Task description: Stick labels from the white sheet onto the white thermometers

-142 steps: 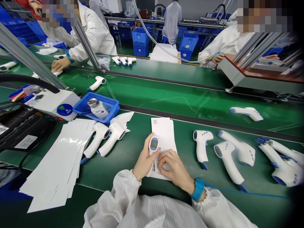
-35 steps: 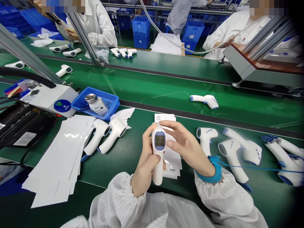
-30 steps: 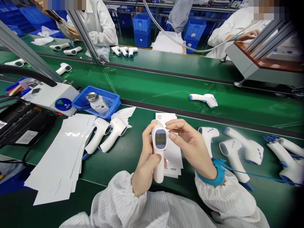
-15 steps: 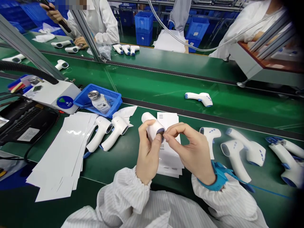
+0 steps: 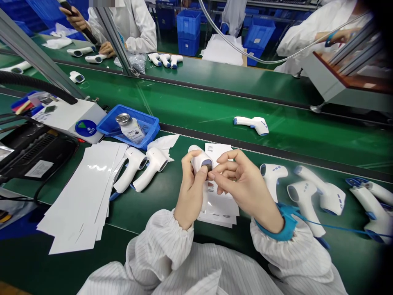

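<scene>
The left hand (image 5: 190,192) hides much of the white thermometer (image 5: 199,161) it grips.

green workbench (image 5: 153,207), stacked blue crates (image 5: 188,30), metal post (image 5: 112,37)

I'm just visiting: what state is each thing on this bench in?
Held white device, gripped
Left hand, closed around it
Right hand, fingers bent, at the screen's edge
Wrist strap, fastened
Bottle, silver top on
Blue tray, open
Large white sheets, stacked unevenly
Device beyond the hands, lying on its side

Bright, fairly even light; glare on white sheets (image 5: 82,192); right edge darkened, blurry.
</scene>
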Motion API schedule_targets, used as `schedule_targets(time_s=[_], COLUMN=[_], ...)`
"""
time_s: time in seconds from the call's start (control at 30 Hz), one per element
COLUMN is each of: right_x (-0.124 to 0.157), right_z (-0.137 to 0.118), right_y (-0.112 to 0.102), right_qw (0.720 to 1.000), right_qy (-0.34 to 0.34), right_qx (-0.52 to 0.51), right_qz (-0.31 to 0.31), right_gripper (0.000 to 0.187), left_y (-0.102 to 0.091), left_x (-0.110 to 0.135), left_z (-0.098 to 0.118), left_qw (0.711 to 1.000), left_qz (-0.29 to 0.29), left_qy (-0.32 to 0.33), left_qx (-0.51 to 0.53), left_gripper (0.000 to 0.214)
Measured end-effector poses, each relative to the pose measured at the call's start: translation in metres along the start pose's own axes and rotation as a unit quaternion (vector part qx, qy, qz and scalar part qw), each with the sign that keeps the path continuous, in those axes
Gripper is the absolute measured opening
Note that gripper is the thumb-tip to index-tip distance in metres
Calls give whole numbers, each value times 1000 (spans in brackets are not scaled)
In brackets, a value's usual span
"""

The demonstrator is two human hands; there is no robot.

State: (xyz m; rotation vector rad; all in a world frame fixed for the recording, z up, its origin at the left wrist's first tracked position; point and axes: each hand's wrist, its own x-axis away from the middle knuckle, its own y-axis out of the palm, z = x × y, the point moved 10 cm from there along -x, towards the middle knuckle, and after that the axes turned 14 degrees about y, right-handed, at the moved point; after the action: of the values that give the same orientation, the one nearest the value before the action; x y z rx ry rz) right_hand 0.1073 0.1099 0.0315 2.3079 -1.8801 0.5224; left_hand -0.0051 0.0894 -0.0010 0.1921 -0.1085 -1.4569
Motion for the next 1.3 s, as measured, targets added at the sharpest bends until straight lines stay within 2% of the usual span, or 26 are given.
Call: schedule_targets(time_s=[0.1, 0.2, 0.4, 0.63, 0.7, 0.8, 0.83, 0.9, 0.97, 1.03, 1.17, 1.3], right_x=[7, 13, 10, -5, -4, 6, 9, 11, 9, 7, 4, 2], right_z=[-11, -19, -21, -17, -20, -32, -35, -34, -26, -21, -27, -31], right_y=[-5, -5, -5, -7, -9, -12, -13, -8, 2, 7, -2, -6], right_qw=[993, 983, 984, 992, 985, 970, 969, 979, 989, 989, 978, 971], right_qy=[-40, -67, -70, -67, -87, -142, -153, -144, -111, -101, -156, -184], right_qx=[88, 142, 145, 96, 125, 164, 161, 130, 98, 98, 127, 132], right_qz=[62, 92, 77, 54, 75, 112, 110, 59, -18, -40, 48, 72], right_gripper=[23, 22, 27, 33, 30, 19, 17, 16, 17, 17, 20, 21], left_y=[1, 1, -3, 0, 1, 4, 5, 7, 7, 9, 16, 20], left_x=[0, -1, -1, 0, 0, 1, 1, -1, -4, -5, -2, 2], left_z=[-2, -3, -5, -5, -8, -18, -20, -21, -20, -19, -19, -17], left_qw=[999, 999, 999, 999, 999, 992, 985, 971, 964, 964, 964, 962], left_qz=[-6, -15, -33, -49, -52, -50, -46, -32, -20, -21, -46, -66], left_qy=[-27, -38, -30, -1, -7, -65, -86, -105, -104, -100, -104, -109], left_qx=[25, 31, 11, -20, 0, 98, 141, 212, 243, 246, 239, 240], left_gripper=[26, 31, 43, 37, 38, 43, 43, 42, 42, 43, 48, 47])
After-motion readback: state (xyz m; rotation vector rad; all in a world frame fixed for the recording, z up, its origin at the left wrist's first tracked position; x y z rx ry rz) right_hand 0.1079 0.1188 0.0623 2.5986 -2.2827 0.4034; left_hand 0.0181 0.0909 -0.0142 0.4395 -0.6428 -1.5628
